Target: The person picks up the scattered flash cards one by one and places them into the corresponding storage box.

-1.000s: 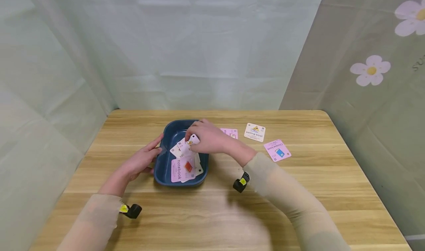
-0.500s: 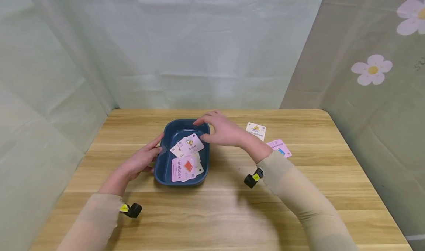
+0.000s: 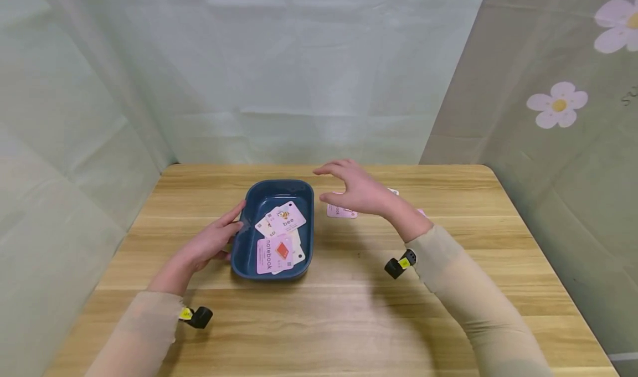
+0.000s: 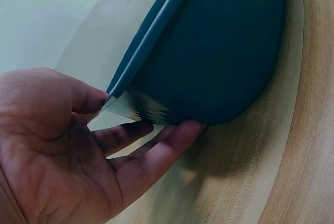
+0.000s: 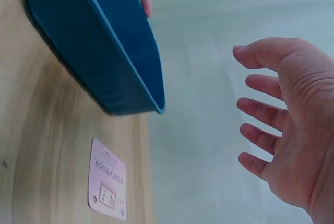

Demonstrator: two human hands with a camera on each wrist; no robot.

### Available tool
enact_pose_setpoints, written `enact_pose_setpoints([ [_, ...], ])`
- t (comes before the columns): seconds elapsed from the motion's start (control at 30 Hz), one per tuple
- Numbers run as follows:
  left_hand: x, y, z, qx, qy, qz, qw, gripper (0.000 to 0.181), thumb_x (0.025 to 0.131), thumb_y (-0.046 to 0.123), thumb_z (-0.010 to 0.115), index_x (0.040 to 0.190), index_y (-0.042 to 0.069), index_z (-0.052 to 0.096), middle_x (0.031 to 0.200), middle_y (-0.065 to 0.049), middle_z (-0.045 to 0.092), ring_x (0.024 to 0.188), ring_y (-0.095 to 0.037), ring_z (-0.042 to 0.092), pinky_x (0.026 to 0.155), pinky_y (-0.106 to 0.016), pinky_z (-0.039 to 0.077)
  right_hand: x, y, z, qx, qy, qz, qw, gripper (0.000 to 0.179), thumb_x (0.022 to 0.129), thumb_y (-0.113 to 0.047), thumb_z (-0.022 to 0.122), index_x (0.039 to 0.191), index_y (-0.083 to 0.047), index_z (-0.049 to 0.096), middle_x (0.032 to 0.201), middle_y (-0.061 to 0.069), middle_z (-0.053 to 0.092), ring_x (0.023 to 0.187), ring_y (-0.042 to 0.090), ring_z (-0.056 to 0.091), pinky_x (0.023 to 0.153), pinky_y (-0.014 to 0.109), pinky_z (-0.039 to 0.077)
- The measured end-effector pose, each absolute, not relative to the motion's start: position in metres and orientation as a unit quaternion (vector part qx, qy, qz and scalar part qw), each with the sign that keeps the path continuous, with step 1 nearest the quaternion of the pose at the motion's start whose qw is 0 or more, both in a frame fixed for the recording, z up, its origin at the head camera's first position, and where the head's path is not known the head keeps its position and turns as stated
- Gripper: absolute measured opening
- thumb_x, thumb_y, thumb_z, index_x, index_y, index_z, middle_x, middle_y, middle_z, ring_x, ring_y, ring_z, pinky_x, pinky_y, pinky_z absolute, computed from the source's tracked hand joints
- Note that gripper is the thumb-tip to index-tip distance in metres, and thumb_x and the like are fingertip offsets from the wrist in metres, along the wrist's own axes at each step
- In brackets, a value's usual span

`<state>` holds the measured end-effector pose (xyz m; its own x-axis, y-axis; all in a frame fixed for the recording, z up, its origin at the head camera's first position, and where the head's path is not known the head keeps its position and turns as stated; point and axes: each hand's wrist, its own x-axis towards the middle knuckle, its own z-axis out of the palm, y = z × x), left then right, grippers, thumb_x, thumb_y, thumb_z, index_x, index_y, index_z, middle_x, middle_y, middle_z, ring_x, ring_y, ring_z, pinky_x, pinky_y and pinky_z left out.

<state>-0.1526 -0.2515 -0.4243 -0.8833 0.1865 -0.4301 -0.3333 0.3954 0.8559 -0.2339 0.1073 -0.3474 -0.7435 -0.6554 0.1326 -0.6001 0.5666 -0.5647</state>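
Note:
In the head view, a dark blue plastic bin (image 3: 310, 255) stands on the wooden table with several word cards in it. A bee card (image 3: 286, 217) lies over a card lettered "sp", and a pink notebook card (image 3: 275, 254) is nearer the front. My left hand (image 3: 214, 243) holds the bin's left side, thumb at the rim and fingers (image 4: 156, 169) against the outer wall low down. To the right of the bin hovers my right hand (image 3: 356, 189), fingers spread apart and holding nothing. Below it lies a pink storybook card (image 5: 107, 179), partly covered in the head view.
Behind my right wrist, only corners show of a white card (image 3: 394, 191) and a pink card (image 3: 421, 212). The table (image 3: 329, 327) ends at a pale cloth backdrop (image 3: 319, 78). Each wrist wears a small black camera (image 3: 201, 317).
My right hand has let go of the bee card in the bin, opened, and moved out to the right over the storybook card. My left hand stays at the bin.

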Motion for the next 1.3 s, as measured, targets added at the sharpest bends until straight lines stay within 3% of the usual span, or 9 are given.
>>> enact_pose_setpoints([
  [1.3,-0.152,-0.256,-0.425,-0.054,0.812,0.530,0.237,0.062,0.112,0.031,0.037,0.162,0.047,0.005,0.164,-0.024,0.021,0.121,-0.042,0.049,0.077,-0.040,0.054,-0.237,0.203,-0.351,-0.264,0.920,-0.288,0.031,0.060,0.094,-0.036,0.073,0.148,-0.022,0.054,0.154,0.004,0.045,0.146,0.029,0.029,0.112,0.060,0.029],
])
